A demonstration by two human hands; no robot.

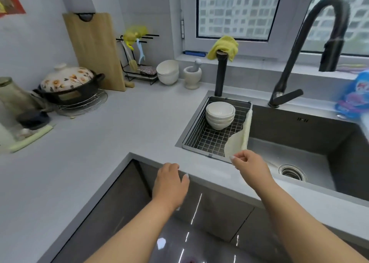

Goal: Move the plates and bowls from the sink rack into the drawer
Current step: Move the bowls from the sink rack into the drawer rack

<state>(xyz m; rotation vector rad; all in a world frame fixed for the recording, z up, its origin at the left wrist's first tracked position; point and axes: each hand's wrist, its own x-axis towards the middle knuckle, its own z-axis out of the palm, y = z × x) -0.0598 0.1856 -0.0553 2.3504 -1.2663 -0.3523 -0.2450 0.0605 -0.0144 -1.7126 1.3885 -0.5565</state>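
A stack of white bowls sits at the back of the wire sink rack, which hangs in the left end of the sink. Pale plates stand on edge along the rack's right side. My right hand is at the near plate's lower rim, thumb and curled fingers pinching it. My left hand hovers palm down over the counter's front edge, fingers relaxed and holding nothing. Below it are dark glossy cabinet fronts, all closed.
The sink basin with its drain lies to the right, under a tall black faucet. On the counter stand more white bowls, a mortar, a flowered pot and a cutting board.
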